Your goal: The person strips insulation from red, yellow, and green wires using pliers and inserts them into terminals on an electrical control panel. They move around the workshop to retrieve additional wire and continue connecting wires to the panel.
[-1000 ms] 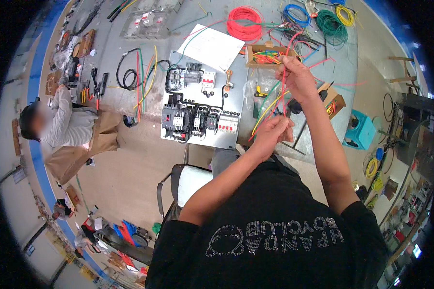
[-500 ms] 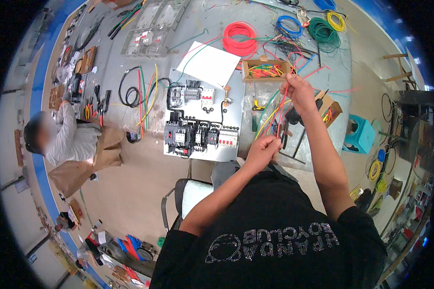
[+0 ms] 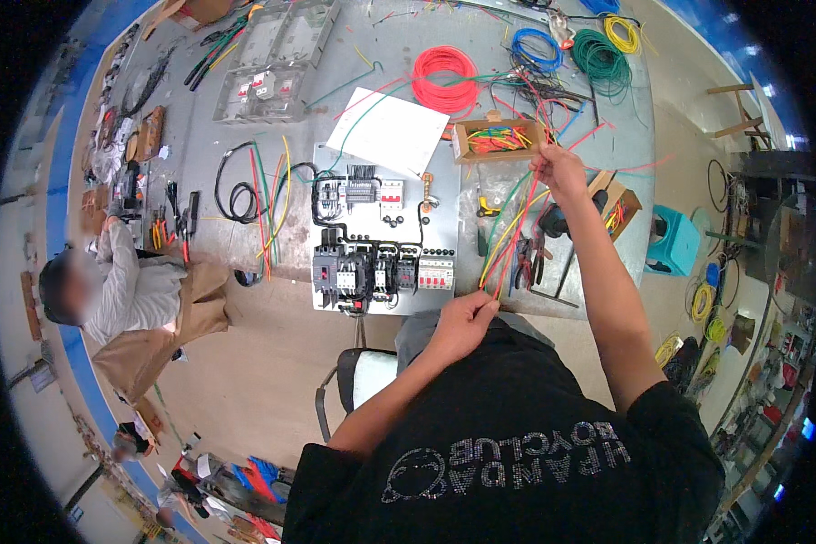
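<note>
A red wire (image 3: 515, 238) runs between my hands, pulled fairly straight. My left hand (image 3: 463, 328), close to my body at the table's near edge, pinches its lower end. Higher up, beside the open cardboard box, my right hand (image 3: 560, 170) closes on its upper part. Yellow and green wires (image 3: 523, 210) lie alongside the red one; whether my fingers hold these too I cannot tell. Left of my hands a metal mounting plate (image 3: 435, 238) carries a contactor (image 3: 328, 270), breakers (image 3: 436, 275) and black wiring. Pliers (image 3: 522, 263) rest just right of the wires.
The cardboard box (image 3: 462, 145) holds short coloured wires; a second box (image 3: 627, 201) stands right of it. Behind lie white paper (image 3: 381, 136), red coil (image 3: 444, 80), blue coil (image 3: 537, 51) and green coil (image 3: 602, 65). A co-worker (image 3: 127, 286) sits at left. A turquoise stool (image 3: 671, 240) stands right.
My left hand has moved down and left toward my body, stretching the red wire longer. My right hand stays near the box. The view has shifted slightly.
</note>
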Action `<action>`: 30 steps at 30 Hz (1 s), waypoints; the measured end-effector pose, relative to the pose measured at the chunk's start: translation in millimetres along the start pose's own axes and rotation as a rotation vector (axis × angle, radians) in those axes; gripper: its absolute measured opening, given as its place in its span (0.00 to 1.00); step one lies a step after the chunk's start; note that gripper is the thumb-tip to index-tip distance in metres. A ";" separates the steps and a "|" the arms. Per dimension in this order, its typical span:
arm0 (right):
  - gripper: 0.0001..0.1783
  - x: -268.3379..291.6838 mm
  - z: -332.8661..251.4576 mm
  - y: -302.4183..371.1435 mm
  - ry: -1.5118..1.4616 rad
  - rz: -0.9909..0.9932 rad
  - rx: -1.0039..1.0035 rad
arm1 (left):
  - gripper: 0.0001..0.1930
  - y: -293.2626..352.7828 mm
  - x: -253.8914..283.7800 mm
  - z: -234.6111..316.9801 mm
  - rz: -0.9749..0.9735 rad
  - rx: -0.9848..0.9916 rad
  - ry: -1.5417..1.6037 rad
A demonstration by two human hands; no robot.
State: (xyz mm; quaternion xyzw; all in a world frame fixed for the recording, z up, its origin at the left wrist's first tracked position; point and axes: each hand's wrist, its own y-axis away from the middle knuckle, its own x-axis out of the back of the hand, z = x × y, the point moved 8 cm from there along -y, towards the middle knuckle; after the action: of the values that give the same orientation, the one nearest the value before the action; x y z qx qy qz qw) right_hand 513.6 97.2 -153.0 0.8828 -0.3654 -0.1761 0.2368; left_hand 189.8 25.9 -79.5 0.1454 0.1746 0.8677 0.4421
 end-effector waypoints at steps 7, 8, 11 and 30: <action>0.12 15.2 15.5 -57.4 -0.114 0.044 -0.004 | 0.13 42.9 13.8 -15.7 -0.115 0.050 0.118; 0.12 38.4 3.5 -79.6 -0.178 0.111 0.033 | 0.13 54.3 14.5 -17.0 -0.151 0.063 0.111; 0.12 42.8 -32.1 -98.2 -0.258 0.014 0.011 | 0.12 59.0 45.2 -44.5 -0.035 0.206 0.234; 0.14 -81.3 8.4 -36.3 -0.404 -0.114 -0.047 | 0.12 -79.6 153.5 -15.9 0.433 0.084 0.398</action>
State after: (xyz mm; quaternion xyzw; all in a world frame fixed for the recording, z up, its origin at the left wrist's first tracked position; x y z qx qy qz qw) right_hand 475.4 176.6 -168.6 0.8430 -0.3509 -0.3710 0.1688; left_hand 153.4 192.3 -113.0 0.0244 0.2586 0.9452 0.1975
